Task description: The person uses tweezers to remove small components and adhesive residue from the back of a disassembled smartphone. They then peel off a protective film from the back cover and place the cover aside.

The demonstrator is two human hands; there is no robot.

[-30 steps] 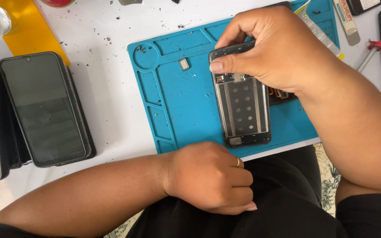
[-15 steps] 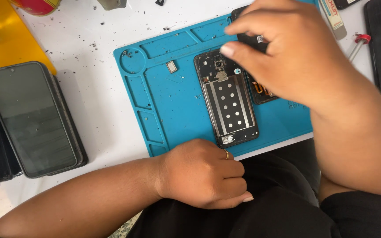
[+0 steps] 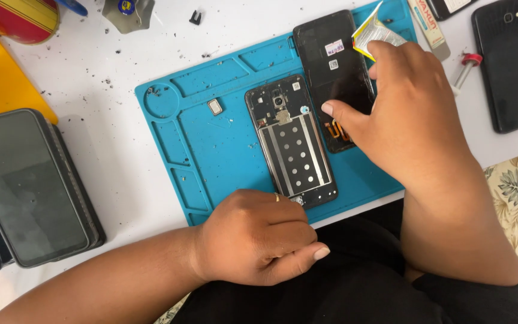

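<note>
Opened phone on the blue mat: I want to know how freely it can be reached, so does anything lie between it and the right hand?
Nothing visible does. The right hand rests on the black screen panel right beside the opened phone, with only bare blue mat around. The left hand is fisted at the phone's near end.

Opened phone frame (image 3: 295,144) beside black screen panel (image 3: 334,72)

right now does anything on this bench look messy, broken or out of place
The opened phone frame lies bare on the blue mat, its dark screen panel detached beside it under the right hand. Dark crumbs speckle the white table. The left hand rests fisted at the mat's edge.
</note>
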